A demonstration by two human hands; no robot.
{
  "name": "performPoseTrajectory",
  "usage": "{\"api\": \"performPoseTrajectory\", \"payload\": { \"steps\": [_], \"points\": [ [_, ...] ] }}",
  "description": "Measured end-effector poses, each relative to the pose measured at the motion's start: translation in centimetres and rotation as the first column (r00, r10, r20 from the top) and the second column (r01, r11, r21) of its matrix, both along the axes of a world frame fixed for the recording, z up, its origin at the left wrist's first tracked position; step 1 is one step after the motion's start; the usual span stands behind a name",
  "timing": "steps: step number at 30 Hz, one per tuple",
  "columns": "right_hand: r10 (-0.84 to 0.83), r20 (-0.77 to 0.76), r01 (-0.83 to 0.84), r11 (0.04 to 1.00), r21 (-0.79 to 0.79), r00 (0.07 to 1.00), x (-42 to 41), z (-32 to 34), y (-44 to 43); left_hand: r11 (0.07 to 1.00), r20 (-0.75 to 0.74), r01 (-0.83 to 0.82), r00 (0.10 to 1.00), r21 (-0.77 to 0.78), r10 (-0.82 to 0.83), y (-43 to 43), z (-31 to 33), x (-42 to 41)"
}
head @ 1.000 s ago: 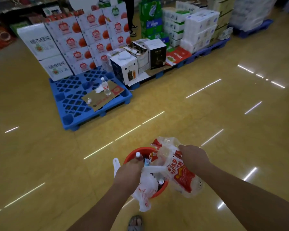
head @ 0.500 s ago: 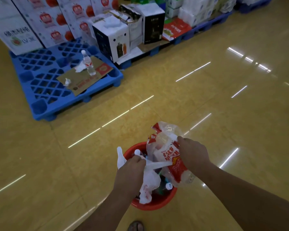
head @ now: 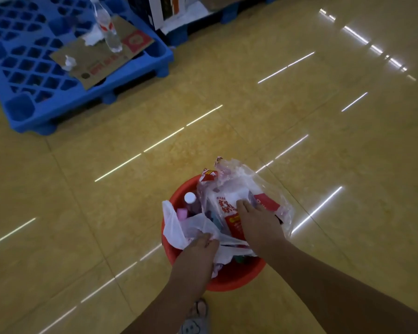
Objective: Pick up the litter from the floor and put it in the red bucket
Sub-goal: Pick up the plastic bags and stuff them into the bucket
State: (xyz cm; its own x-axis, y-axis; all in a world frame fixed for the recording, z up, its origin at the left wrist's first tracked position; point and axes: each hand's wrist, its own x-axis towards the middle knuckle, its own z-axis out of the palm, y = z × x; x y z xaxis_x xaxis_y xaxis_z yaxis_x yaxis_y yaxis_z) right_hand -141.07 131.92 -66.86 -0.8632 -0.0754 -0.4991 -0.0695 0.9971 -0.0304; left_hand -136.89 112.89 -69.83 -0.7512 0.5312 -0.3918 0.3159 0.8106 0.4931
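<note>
**Head view, near to far.** A sandalled foot (head: 196, 315) stands on the floor at the lower edge, just behind the red bucket (head: 237, 278).

The bucket stands upright on the yellow tiled floor (head: 94, 225), between the two forearms. The left hand (head: 199, 248) is over the bucket's near rim. Its fingers are curled into a white plastic bag (head: 175, 227) and pinch the film. One part of the bag stands above the left rim and the rest trails inside.

The right hand (head: 257, 221) lies on a clear plastic package with red print (head: 227, 201). The package sits on top of the bucket's contents and spills over the far and right rim. The fingers are laid apart on the film. It cannot be told whether they grasp the film or only press on it.

Inside the bucket, left of the package, are a white bottle cap (head: 190, 197) and a pink object (head: 182, 213).

Well beyond, at upper left, a blue plastic pallet (head: 22, 75) carries a flat cardboard sheet (head: 99, 61). On the sheet stand an upright clear water bottle (head: 106, 27) and a crumpled white scrap (head: 69, 62). Cartons (head: 164, 8) are cut off by the top edge.
</note>
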Motion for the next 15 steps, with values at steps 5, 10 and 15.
{"api": "performPoseTrajectory", "payload": {
  "steps": [5, 10, 15],
  "points": [
    [0.002, 0.118, 0.006, 0.998, -0.07, 0.993, -0.8, -3.8, 1.0, 0.979, 0.067, 0.124, 0.991, -0.164, -0.114, -0.1, -4.4, 0.8],
    [0.079, 0.143, -0.06, 0.99, -0.13, 0.987, -3.0, -6.3, 1.3, 0.981, 0.124, 0.128, 0.986, -0.146, -0.11, -0.9, -5.8, 1.3],
    [0.083, 0.169, -0.059, 0.988, -0.142, 0.982, -6.3, -6.8, 0.8, 0.974, 0.179, 0.15, 0.977, -0.17, -0.12, -1.2, -6.0, 1.1]
  ]
}}
